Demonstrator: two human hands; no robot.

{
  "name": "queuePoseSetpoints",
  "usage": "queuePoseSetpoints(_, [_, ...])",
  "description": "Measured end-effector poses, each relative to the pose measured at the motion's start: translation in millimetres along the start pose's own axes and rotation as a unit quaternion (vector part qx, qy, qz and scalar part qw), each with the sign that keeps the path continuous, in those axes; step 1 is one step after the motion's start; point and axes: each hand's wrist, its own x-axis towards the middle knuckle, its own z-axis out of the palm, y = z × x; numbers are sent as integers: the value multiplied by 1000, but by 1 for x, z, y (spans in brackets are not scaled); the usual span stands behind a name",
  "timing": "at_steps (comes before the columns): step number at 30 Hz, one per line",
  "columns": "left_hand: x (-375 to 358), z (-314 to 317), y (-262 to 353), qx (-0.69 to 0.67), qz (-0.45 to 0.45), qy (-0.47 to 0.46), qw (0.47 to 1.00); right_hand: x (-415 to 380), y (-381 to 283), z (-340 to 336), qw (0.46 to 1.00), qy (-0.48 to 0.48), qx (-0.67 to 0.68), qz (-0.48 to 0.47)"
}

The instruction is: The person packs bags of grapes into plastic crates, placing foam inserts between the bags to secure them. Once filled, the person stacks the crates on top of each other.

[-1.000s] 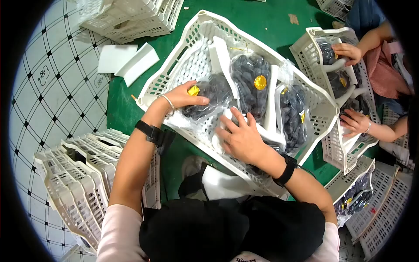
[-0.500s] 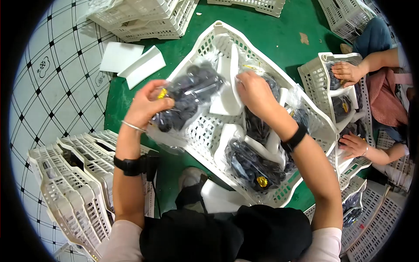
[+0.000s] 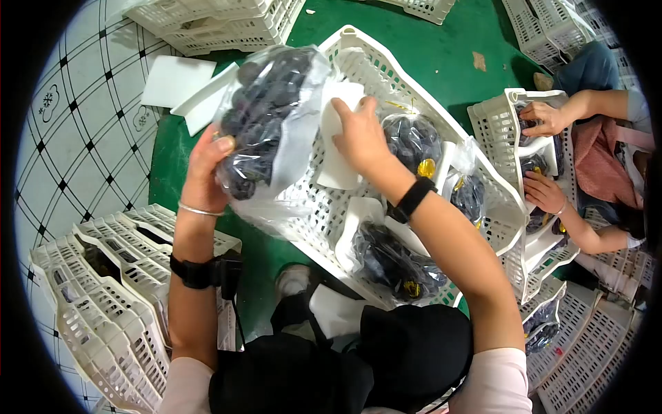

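My left hand [image 3: 207, 165] grips the lower end of a clear bag of dark grapes [image 3: 265, 110], raised over the left side of a white plastic crate [image 3: 414, 83]. My right hand [image 3: 364, 138] is inside the crate, its fingers closed on a white foam sheet [image 3: 338, 162]. Just right of that hand, another bag of grapes [image 3: 410, 138] with a gold tie lies in the crate. Nearer to me sits a further bagged bunch [image 3: 393, 259], with white foam beside it. A smaller bagged bunch [image 3: 469, 196] rests at the crate's right end.
Loose white foam pieces [image 3: 179, 81] lie on the green floor at upper left. Stacked crates [image 3: 117, 290] stand at my left, and more crates [image 3: 214, 27] at the back. On the right, another person's hands [image 3: 545, 192] work over a crate of bagged grapes [image 3: 493, 127].
The grape bag in my left hand has risen and tipped more upright. My right hand has shifted left with the foam sheet, uncovering the grapes beside it. The other person's lower hand has moved up.
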Motion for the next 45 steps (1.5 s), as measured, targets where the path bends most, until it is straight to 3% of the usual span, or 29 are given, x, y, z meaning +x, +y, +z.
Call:
queuePoseSetpoints(3, [12, 4, -20, 39, 1, -21, 999, 2, 3, -16, 991, 10, -135, -4])
queuePoseSetpoints(7, [39, 27, -65, 114, 14, 54, 992, 2, 11, -23, 973, 8, -230, 17])
queuePoseSetpoints(8, [44, 31, -77, 138, 4, 60, 989, 0, 10, -25, 972, 2, -233, 30])
queuePoseSetpoints(11, [68, 31, -116, 392, 26, 22, 919, -8, 10, -46, 989, -30, -136, 43])
queuePoseSetpoints(14, [80, 35, -129, 469, 57, 27, 881, -17, 21, -60, 998, -41, -49, 28])
queuePoseSetpoints(17, [90, 35, -128, 362, 30, -15, 931, -44, 29, -69, 999, -27, 34, 4])
queuePoseSetpoints(20, [88, 50, -126, 308, 17, -70, 949, -73, 27, -74, 996, -27, 80, 11])
queuePoseSetpoints(21, [85, 55, -133, 259, -17, -63, 964, -81, 23, -75, 991, -29, 128, 33])
queuePoseSetpoints(24, [93, 59, -147, 138, -24, -44, 989, -101, 23, -72, 995, -25, 98, 21])
queuePoseSetpoints(32, [90, 59, -135, 74, -64, -21, 995, -136, 38, -85, 995, -21, 96, 6])
queuePoseSetpoints(36, [92, 36, -125, 24, -79, 12, 997, -145, 49, -98, 997, 41, 73, 2])
queuePoseSetpoints(39, [82, 29, -110, -17, -99, 17, 995, -142, 42, -108, 981, -10, 181, 63])
queuePoseSetpoints(43, [55, 36, -91, -55, -84, 31, 994, -128, 30, -112, 957, -97, 266, 68])
queuePoseSetpoints(45, [41, 42, -81, -60, -54, 42, 996, -116, 20, -104, 942, -89, 320, 50])
